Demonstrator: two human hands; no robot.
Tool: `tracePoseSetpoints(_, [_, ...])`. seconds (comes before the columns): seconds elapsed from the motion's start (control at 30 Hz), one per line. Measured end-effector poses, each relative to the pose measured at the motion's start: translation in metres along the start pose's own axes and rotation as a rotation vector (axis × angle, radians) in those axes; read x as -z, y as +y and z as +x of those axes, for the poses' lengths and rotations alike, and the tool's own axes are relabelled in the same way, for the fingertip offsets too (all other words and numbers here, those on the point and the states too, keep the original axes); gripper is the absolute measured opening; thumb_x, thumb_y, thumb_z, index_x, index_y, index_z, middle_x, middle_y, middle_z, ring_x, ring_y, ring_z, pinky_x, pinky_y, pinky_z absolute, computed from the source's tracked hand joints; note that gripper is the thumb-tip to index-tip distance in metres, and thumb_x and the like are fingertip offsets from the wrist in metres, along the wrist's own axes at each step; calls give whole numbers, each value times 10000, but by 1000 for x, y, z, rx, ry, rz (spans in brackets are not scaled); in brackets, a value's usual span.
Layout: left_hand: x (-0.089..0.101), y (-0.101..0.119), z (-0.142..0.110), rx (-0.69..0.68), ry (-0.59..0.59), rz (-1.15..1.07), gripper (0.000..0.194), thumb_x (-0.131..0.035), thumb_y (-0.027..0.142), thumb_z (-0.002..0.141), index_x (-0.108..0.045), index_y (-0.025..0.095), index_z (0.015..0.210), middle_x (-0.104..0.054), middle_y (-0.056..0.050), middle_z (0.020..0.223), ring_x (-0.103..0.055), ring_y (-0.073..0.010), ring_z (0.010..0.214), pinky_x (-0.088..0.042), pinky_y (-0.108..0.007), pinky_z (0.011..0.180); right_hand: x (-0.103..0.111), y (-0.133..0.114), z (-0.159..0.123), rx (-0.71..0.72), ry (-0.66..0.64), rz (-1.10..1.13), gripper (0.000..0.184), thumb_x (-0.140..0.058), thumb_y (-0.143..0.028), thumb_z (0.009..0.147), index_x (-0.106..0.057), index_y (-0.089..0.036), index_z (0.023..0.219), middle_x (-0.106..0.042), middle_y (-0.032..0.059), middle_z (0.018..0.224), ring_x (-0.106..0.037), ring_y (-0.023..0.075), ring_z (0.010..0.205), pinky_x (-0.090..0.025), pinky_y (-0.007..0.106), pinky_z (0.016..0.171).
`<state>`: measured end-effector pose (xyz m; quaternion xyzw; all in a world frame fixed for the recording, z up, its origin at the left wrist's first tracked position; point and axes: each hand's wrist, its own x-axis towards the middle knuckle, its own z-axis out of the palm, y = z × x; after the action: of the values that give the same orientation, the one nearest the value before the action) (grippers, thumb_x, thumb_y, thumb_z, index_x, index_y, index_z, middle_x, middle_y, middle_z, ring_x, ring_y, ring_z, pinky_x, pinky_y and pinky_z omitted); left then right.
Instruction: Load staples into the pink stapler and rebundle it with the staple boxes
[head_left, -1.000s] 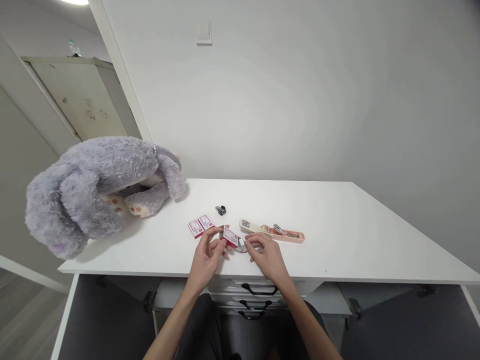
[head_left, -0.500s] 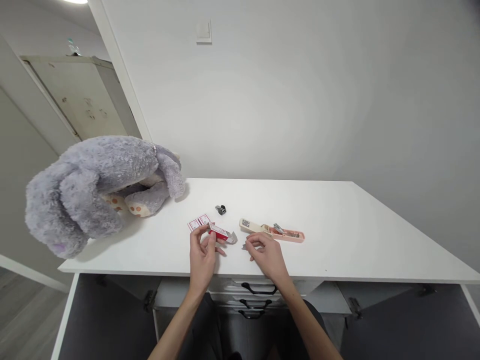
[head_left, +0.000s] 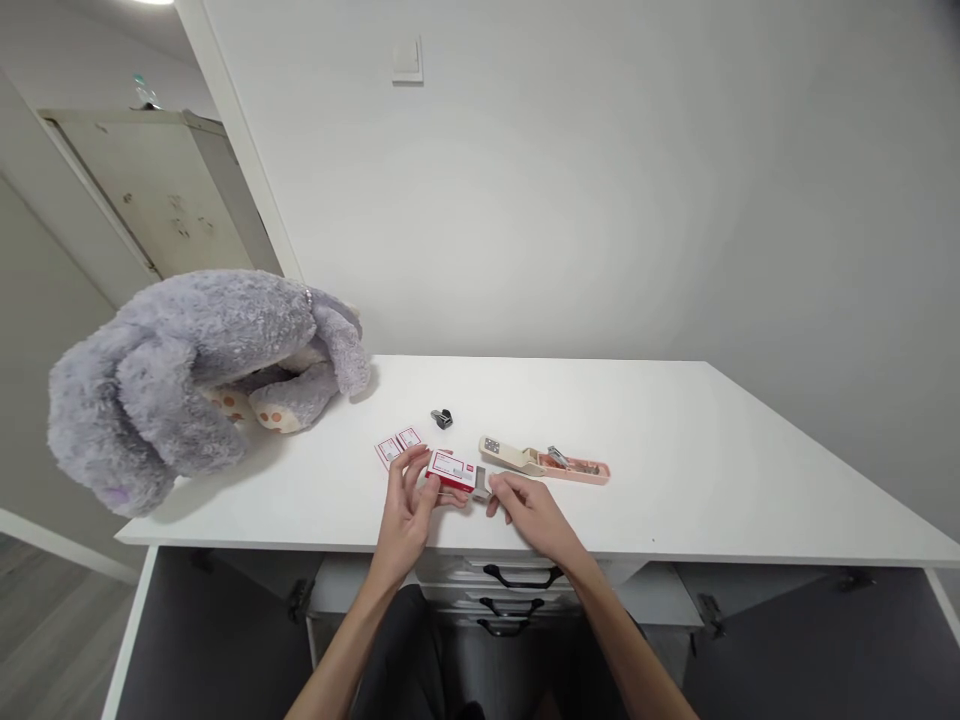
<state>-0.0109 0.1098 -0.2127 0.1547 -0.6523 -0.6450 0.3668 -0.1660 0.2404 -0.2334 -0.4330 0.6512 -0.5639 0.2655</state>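
Evidently, left hand (head_left: pixel 402 512) grasps the box (head_left: pixel 452 469), flap end toward right hand (head_left: pixel 531 510). Right fingers' hold: indeterminable.

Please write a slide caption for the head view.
Left hand holding a red-and-white box near an open stapler.

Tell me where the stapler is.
In the head view, the stapler lies open on the desk, right of centre, just beyond the right hand.

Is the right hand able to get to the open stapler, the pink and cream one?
Probably yes. The stapler lies just beyond the right hand, with nothing standing between them. But its fingertips look busy at the end of the red-and-white box.
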Motion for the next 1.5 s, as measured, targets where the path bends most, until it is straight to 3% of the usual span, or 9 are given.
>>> tracePoseSetpoints(0.37, [-2,6,1,7,-185,-18,401,-605,431,1001,-446,253,1323,-522,-161,1450,-754,-210,876,-639,-405,801,5,2,1,-8,-74,163,506,-525,-689,960,-637,-211,834,-669,8,690,-553,162,628,-429,280,624])
tracePoseSetpoints(0.7, [-3,5,5,73,-300,76,391,-664,400,975,-415,255,1241,-656,-56,1149,-706,-154,865,-576,-329,839,4,3,-1,2,-86,244,479,-632,-656,917,-611,-210,742,-657,4,690,-588,159,646,-481,291,681])
tracePoseSetpoints(0.8, [-4,4,7,95,-232,73,343,-602,447,1000,-415,245,1204,-655,-8,971,-690,-143,743,-577,-320,763,4,2,-1,11,-86,241,462,-634,-645,921,-631,-208,771,-670,6,714,-594,157,651,-488,290,681])
tracePoseSetpoints(0.97, [6,2,13,49,14,146,427,-578,520,984,-423,226,1252,-637,14,861,-656,-149,660,-569,-323,703,4,-1,0,4,-61,232,501,-542,-670,961,-642,-202,809,-673,19,741,-599,156,638,-467,281,630])
tracePoseSetpoints(1.1, [43,10,24,-47,259,459,449,-562,534,971,-554,202,1273,-672,-37,964,-614,-149,675,-528,-303,692,4,-1,0,-11,-32,208,533,-548,-706,938,-633,-200,795,-670,28,732,-606,164,630,-467,285,615])
tracePoseSetpoints(1.2, [76,15,34,-40,414,730,470,-458,536,996,-635,202,1276,-704,-76,1064,-637,-204,782,-523,-336,744,3,-1,0,-2,-10,205,529,-560,-701,935,-633,-199,785,-664,27,713,-608,167,631,-471,286,620])
tracePoseSetpoints(1.33, [102,12,43,-21,403,1014,533,-458,538,968,-639,163,1300,-657,-135,1159,-638,-237,800,-529,-429,878,4,-2,-2,14,5,209,500,-565,-664,955,-641,-198,789,-667,27,699,-619,171,646,-479,288,640])
tracePoseSetpoints(1.4, [105,8,44,-27,421,1053,579,-484,551,949,-593,141,1343,-613,-165,1231,-638,-240,797,-531,-452,896,4,-3,-3,16,8,211,486,-566,-647,961,-640,-197,790,-671,27,708,-619,170,651,-478,287,646])
tracePoseSetpoints(1.5, [104,1,42,-34,373,1074,503,-485,511,945,-598,135,1260,-608,-182,1280,-648,-268,869,-505,-480,960,3,-4,-3,15,13,190,456,-550,-608,979,-634,-200,794,-680,30,730,-625,175,667,-476,291,653])
